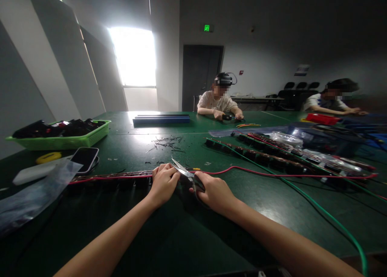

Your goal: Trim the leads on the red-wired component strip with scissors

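My right hand (pixel 216 190) is wrapped round the handles of a pair of scissors (pixel 185 171). Their silver blades are parted and point up and left, close to my left hand (pixel 165 182). That hand is closed over the right end of a long dark strip (pixel 121 179) with a red wire along it; its fingertips are partly hidden. A red wire (pixel 250 170) runs from near the scissors off to the right. Just beyond my hands lies a scatter of thin black offcuts (pixel 167 143).
At left are a green basket (pixel 93 138) of black parts, a phone (pixel 86 160), a plastic bag (pixel 33 200) and a yellow tape measure (pixel 48 157). More wired strips (pixel 256 154) and a green cable (pixel 326 216) lie right. Two people (pixel 216 101) sit across the table.
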Motion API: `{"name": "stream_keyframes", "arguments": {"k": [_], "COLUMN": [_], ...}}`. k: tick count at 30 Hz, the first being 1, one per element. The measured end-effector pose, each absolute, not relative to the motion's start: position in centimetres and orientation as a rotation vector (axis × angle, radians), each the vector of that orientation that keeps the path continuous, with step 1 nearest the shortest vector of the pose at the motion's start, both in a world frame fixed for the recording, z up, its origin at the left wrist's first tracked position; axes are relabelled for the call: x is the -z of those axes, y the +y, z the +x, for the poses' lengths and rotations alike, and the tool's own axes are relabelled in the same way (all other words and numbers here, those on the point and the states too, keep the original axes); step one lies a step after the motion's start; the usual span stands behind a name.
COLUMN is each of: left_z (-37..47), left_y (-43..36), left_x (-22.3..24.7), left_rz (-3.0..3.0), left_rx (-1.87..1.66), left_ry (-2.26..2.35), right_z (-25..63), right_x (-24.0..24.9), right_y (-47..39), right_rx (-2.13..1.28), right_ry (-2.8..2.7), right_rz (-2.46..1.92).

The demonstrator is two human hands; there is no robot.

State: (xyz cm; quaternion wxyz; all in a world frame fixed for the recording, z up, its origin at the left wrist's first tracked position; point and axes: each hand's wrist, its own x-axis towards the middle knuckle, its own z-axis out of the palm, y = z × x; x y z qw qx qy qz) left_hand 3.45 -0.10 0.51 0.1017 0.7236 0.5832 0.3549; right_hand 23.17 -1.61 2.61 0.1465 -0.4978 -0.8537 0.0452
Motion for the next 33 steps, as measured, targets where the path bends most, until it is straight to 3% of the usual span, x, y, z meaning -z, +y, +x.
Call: {"name": "stream_keyframes", "arguments": {"k": [33], "left_z": [3.45], "left_y": [-0.15], "left_x": [-0.97], "left_rz": [2.083], "left_rx": [-1.051], "left_ry": [1.702], "right_z": [22.91], "right_x": [-3.11], "right_y": [-2.1], "right_rx": [-0.256], "right_ry": [-2.428], "right_rz": [-1.506]}}
